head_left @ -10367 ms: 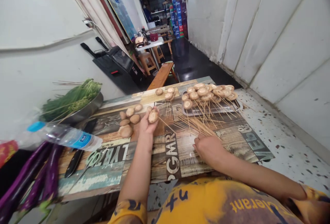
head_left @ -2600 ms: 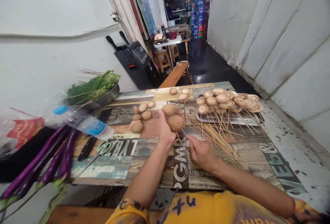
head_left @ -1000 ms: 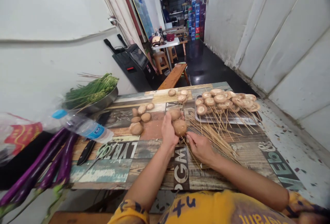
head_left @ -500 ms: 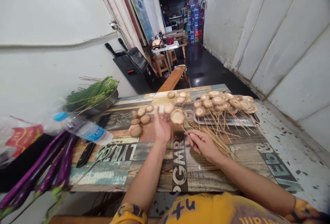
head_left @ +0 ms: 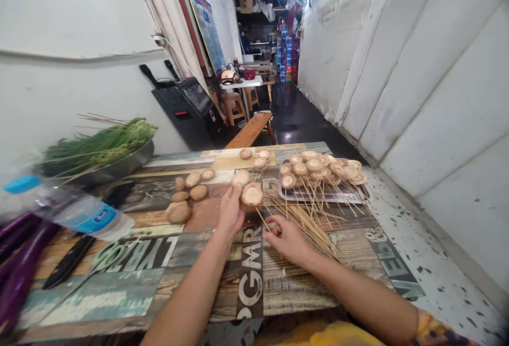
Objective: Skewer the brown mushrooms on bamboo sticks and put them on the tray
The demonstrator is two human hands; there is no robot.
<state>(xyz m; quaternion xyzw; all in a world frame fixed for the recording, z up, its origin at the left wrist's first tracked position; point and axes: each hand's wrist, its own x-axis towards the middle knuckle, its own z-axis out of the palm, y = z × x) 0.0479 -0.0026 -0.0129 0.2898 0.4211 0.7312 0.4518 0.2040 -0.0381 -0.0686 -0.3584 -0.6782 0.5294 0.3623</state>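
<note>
My left hand (head_left: pixel 231 210) has its fingers closed on a mushroom cap (head_left: pixel 252 194) near the table's middle, with a second pale cap (head_left: pixel 240 178) just behind it. In my right hand (head_left: pixel 284 237) a thin wooden skewer (head_left: pixel 263 219) is pinched, its far end reaching the cap's underside. Loose skewers (head_left: pixel 314 224) lie in a pile beside and beyond my right hand. A metal tray (head_left: pixel 302 195) at the right holds several skewered mushrooms (head_left: pixel 314 165). Loose brown mushrooms (head_left: pixel 178 212) lie left of my left hand.
Along the left are a water bottle (head_left: pixel 93 218), a black-handled knife (head_left: pixel 67 262), purple eggplants (head_left: pixel 27 266) and a metal bowl (head_left: pixel 139 158) of greens. More mushrooms (head_left: pixel 261 162) sit near the table's far edge. A wooden bench (head_left: pixel 250 130) stands beyond.
My left hand has gone from open, palm up, to closed on the mushroom cap. The camera view has shifted, so the table items appear farther left. My right hand still holds the skewer.
</note>
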